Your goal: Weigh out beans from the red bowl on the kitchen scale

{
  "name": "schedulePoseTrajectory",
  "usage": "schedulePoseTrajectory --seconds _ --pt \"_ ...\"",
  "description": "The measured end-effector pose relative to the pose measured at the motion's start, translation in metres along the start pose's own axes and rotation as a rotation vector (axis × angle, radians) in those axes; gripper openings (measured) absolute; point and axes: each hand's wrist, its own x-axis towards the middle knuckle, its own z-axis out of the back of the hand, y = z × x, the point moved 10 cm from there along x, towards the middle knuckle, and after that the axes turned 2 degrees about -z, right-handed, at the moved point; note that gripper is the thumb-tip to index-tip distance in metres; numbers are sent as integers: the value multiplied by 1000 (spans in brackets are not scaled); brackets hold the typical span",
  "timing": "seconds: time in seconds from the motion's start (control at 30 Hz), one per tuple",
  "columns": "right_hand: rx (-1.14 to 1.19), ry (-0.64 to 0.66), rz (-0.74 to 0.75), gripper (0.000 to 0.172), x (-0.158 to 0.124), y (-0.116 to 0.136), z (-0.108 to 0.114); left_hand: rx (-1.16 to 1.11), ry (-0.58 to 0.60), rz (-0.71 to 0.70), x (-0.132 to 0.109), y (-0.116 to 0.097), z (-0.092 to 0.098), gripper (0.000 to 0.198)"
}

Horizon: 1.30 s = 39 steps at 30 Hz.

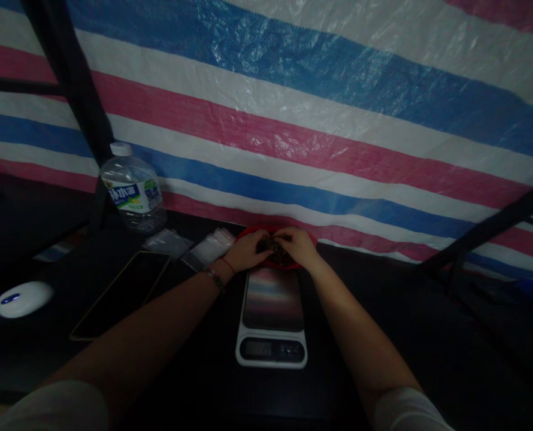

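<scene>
A red dish (309, 232) at the back of the table holds a heap of small dark brown pieces (281, 254), too dim to tell their kind. Both hands reach into it. My left hand (248, 248) comes in from the left, its fingers curled down among the pieces, with a red string and a beaded bracelet at the wrist. From the right, my right hand (299, 244) bends its fingers and thumb into the same heap. What lies between the fingertips is hidden. Just in front of the dish is a white digital scale (273, 317) with a shiny platform; its display is unreadable.
Clear plastic zip bags (210, 247) lie left of the dish. Beyond them stands a large transparent bottle (134, 191). A phone (123, 293) and a white mouse (24, 299) lie farther left. Striped plastic sheeting (293, 137) hangs behind, with dark frame bars (69, 78) at the sides.
</scene>
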Motion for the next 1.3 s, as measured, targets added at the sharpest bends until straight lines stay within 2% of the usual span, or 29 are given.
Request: schedulePoseTrajectory --seconds 0.23,0.47,0.7,1.03,1.3 --pt "21 -100 -10 16 -1 -2 10 -15 -3 -3 0 0 0 36" --pt "-56 4 68 18 1 4 -2 -29 -7 2 -1 4 -2 36" --pt "-59 -5 48 16 -1 6 2 -40 -26 -9 -1 3 -1 53" --pt "-124 10 63 19 -1 10 2 -63 -43 -7 -1 1 3 55" --pt "-40 -74 44 22 -1 7 16 -86 -66 -14 -2 -1 9 55"
